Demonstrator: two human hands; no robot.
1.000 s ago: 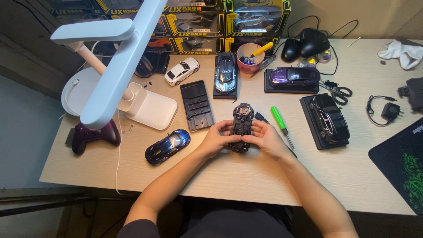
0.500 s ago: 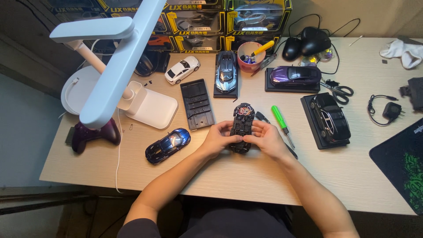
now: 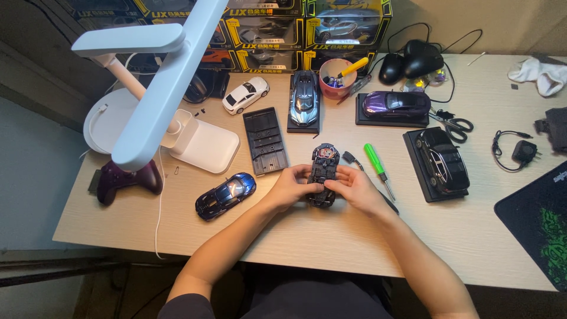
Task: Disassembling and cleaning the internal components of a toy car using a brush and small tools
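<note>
Five finished model cars sit on the worktop [image 3: 331,236] around one stripped car chassis [image 3: 323,174]: white, grey-blue and purple beyond it, black to its right, blue to its left. One green screwdriver [image 3: 377,162] lies just right. Left hand [image 3: 290,188] and right hand [image 3: 354,188], palms inward, clasp the chassis's near end with curled fingers.

A pale wood-grain counter [image 3: 331,236] is lit from above by a white long-armed desk lamp [image 3: 159,88], with a beige wall [image 3: 508,23] seen behind and grey floor [image 3: 29,177] at left.
</note>
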